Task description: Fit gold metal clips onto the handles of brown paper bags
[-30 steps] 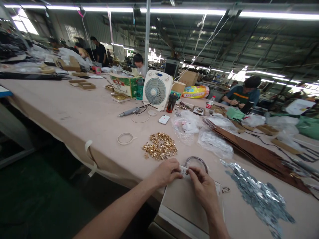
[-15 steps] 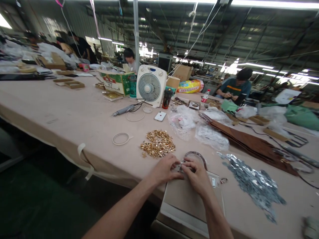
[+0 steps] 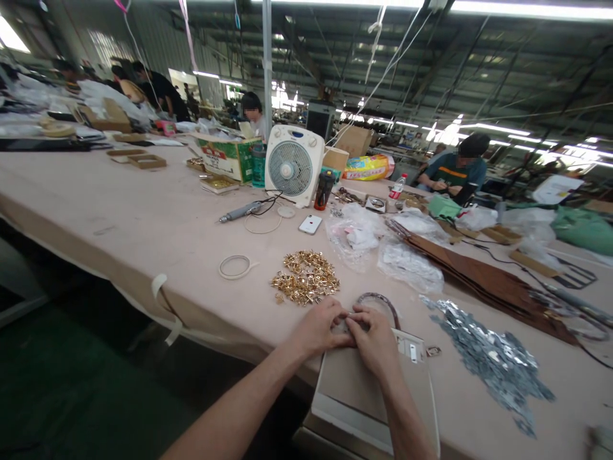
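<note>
My left hand (image 3: 320,329) and my right hand (image 3: 374,337) meet at the top edge of a beige bag (image 3: 357,386) that lies on the table's near edge. Both hands have their fingers curled and pressed together on a small fitting at the bag's top; the fitting itself is hidden by the fingers. The bag's dark curved handle (image 3: 378,299) arcs just beyond my fingers. A small metal plate (image 3: 410,350) sits on the bag to the right of my right hand. A heap of gold metal fittings (image 3: 306,277) lies just beyond my left hand.
A pile of silver foil scraps (image 3: 488,351) lies to the right, brown leather strips (image 3: 483,278) beyond it. A tape ring (image 3: 234,266), a white phone (image 3: 310,223), a white fan (image 3: 292,167) and plastic bags (image 3: 364,239) sit farther back. Other people work across the table (image 3: 119,211).
My hands have drawn closer together on the bag's top edge, the right hand sliding left toward the left hand. The view shifted slightly.
</note>
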`<state>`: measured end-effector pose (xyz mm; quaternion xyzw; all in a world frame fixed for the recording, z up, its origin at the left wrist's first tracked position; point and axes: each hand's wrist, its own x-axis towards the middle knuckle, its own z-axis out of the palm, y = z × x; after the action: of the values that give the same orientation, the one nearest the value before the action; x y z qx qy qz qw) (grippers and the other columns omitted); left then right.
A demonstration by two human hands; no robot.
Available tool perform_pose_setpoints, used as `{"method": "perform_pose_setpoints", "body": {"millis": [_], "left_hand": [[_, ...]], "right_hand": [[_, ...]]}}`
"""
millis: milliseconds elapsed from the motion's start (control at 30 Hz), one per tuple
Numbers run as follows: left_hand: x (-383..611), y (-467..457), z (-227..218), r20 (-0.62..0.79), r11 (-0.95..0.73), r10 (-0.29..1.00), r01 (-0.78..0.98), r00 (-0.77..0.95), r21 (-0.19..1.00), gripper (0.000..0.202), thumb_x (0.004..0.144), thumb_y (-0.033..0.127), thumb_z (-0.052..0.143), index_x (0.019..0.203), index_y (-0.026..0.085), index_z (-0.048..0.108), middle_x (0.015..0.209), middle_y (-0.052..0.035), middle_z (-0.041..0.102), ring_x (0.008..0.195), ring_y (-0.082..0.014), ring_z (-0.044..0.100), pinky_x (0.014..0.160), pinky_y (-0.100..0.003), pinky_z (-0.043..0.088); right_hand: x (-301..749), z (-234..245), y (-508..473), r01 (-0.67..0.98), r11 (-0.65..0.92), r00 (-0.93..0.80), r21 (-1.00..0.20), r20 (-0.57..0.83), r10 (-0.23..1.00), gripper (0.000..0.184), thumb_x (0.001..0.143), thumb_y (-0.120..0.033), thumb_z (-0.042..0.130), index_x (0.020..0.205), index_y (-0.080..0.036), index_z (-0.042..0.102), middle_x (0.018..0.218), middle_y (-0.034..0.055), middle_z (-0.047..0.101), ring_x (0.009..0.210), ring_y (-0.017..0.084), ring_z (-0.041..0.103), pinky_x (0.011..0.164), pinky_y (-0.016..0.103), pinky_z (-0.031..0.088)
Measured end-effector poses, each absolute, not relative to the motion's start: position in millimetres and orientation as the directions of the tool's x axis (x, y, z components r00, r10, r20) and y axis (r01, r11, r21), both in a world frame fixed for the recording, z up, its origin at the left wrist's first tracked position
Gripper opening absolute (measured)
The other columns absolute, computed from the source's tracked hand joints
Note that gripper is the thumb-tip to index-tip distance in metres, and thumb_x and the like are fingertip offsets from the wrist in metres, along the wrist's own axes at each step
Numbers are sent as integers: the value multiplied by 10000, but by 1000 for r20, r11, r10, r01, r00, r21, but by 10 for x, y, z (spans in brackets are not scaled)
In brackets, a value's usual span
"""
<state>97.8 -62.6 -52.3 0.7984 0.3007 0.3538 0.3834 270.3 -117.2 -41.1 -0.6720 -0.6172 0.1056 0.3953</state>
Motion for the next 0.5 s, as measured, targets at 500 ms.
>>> {"method": "perform_pose_setpoints", "body": {"millis": [500], "left_hand": [[968, -633, -515, 330, -518, 744, 188, 581, 835, 449, 743, 283, 867, 1158, 225, 707, 1099, -34, 621, 830, -142, 603, 750, -262, 515]], "right_hand": [[2691, -405, -1291, 802, 180, 112, -570, 439, 892, 171, 925, -335, 643, 969, -238, 776, 1160, 104, 742, 1139, 311, 630, 1050, 489, 464]]}}
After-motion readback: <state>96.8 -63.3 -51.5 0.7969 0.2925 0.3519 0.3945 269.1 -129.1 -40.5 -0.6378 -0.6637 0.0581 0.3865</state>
